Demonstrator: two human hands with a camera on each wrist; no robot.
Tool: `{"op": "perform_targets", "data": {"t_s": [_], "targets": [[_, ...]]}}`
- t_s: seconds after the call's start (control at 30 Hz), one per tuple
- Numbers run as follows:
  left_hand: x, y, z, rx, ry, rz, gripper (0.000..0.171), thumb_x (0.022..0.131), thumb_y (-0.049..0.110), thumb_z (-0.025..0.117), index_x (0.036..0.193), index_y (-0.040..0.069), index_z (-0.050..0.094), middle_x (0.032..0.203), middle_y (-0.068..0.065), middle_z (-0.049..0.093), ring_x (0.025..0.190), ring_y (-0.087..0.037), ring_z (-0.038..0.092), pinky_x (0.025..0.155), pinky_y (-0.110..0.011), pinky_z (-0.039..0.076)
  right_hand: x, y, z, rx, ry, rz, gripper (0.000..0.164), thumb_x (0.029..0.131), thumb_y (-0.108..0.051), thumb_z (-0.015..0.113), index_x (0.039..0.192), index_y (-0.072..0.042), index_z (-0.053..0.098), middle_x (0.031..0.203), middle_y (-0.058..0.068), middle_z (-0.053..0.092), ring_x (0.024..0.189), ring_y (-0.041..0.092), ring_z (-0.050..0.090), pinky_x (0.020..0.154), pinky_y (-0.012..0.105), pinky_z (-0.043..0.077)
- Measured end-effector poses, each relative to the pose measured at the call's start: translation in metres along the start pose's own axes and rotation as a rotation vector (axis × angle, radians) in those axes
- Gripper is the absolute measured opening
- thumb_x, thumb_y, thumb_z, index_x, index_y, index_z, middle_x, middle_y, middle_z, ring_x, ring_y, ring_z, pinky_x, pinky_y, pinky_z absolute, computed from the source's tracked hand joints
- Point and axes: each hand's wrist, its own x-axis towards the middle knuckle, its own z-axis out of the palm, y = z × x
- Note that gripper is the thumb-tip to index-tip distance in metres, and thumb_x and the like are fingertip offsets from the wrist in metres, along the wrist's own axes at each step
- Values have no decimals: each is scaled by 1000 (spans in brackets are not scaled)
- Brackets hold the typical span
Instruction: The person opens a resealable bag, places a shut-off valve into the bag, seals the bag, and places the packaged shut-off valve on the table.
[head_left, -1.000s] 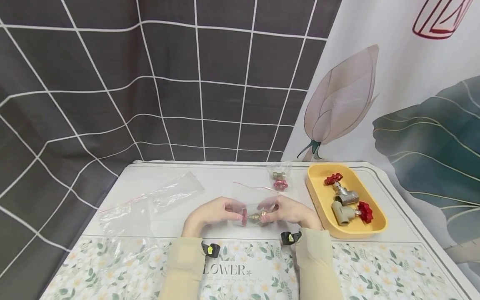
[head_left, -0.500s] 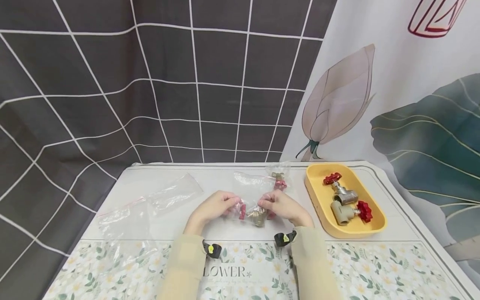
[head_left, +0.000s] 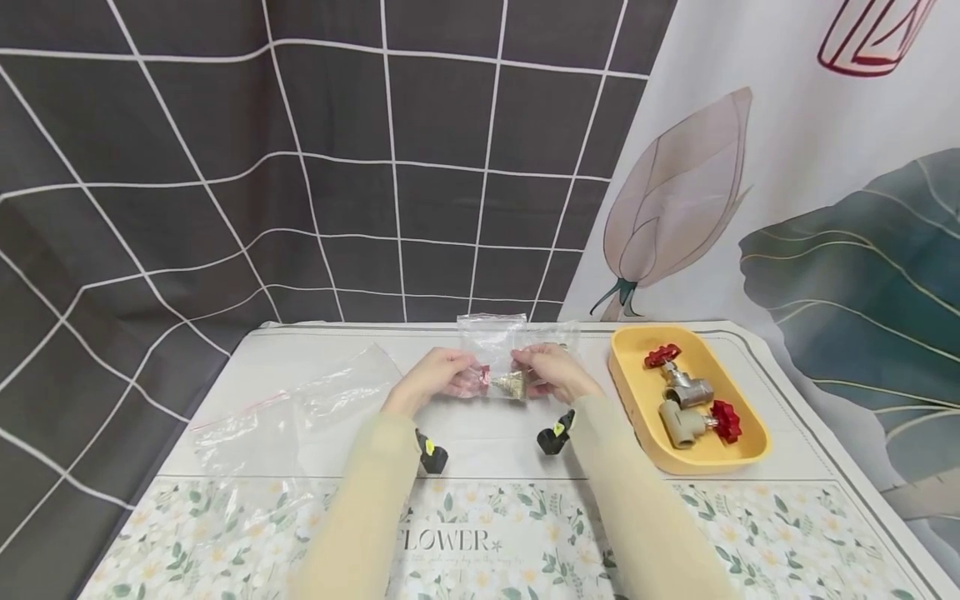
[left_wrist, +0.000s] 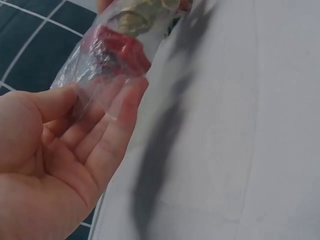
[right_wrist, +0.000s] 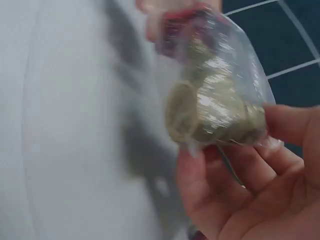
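A: State the position of the hands.
B: The left hand (head_left: pixel 437 375) pinches the clear bag (head_left: pixel 491 333) beside the red handwheel (left_wrist: pixel 122 50). The right hand (head_left: pixel 557 371) grips the opposite end, thumb and fingers around the brass valve body (right_wrist: pixel 220 110) through the film.
A: Where is the bag?
B: Over the far middle of the bench (head_left: pixel 487 446), valve lying crosswise at its bottom.
A: Other containers?
B: A second bag (head_left: pixel 553 332), partly hidden, sits behind the right hand. Two flat bags (head_left: pixel 251 446) overlap at left. The yellow tray (head_left: pixel 628 400) at right contains a silver valve (head_left: pixel 688 390) and a grey-green valve (head_left: pixel 681 425), each with a red handwheel.
A: Surface and room?
B: White top, floral near strip (head_left: pixel 750 542); behind, a dark gridded curtain (head_left: pixel 442 200) and a pale plant-print curtain (head_left: pixel 678 192).
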Motion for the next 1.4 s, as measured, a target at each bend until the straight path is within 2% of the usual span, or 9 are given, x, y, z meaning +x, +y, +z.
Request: {"op": "perform_targets", "data": {"t_s": [0.13,0.27,0.57,0.7,0.87,1.0,1.1,1.2,1.4], "targets": [[14,3,3,0,69,-41,29,102,12,50,115,-10,62,90,-13,66,70,-16,65,74,-32,59,14,-5,2,-15,61,40,22,99,-21,58,98,1,63,81,5,58,66,14,55,58,25,51],[24,5,5,11,153,-55,29,101,12,51,115,-10,63,84,-10,66,66,-14,63,68,-28,58,21,-11,8,-60,114,-3,21,100,-16,56,92,3,62,71,3,55,58,11,51,53,23,49],[29,4,7,35,276,-77,27,99,11,53,112,-10,63,73,-5,58,59,-10,56,60,-24,56,36,-11,23,-153,247,10,24,100,-17,55,83,-1,58,58,0,49,42,7,38,37,18,31],[29,2,8,50,305,-79,28,98,12,55,113,-11,62,75,-4,55,58,-9,56,62,-23,56,40,-7,27,-180,295,19,23,100,-18,55,93,4,58,54,1,47,36,8,37,34,20,32],[30,-3,8,71,303,-73,29,99,14,54,111,-12,60,75,-4,54,56,-9,56,63,-23,57,39,-8,30,-211,342,38,34,100,-23,54,114,7,55,69,7,50,40,10,42,37,22,39],[31,-8,7,38,315,-64,28,99,13,53,109,-13,59,75,-5,55,56,-8,57,62,-23,57,36,-10,31,-226,363,26,33,99,-24,55,110,7,57,74,9,52,44,10,45,39,23,45],[31,-9,7,6,316,-62,29,99,11,53,113,-14,58,75,-6,56,57,-8,59,63,-23,57,33,-12,32,-273,379,4,29,98,-20,54,108,6,59,79,11,56,48,12,51,46,26,52],[28,-9,4,14,306,-61,32,99,10,52,118,-15,55,76,-8,59,59,-10,61,64,-24,58,28,-12,32,-389,386,-34,29,96,-18,51,110,6,60,91,15,61,66,19,59,66,31,56],[25,-9,-5,37,274,-63,29,99,6,48,117,-17,55,82,-17,65,62,-15,65,65,-28,59,13,-14,31,-507,369,-132,38,94,-16,47,121,9,56,121,25,60,113,37,56,98,45,45]]}}
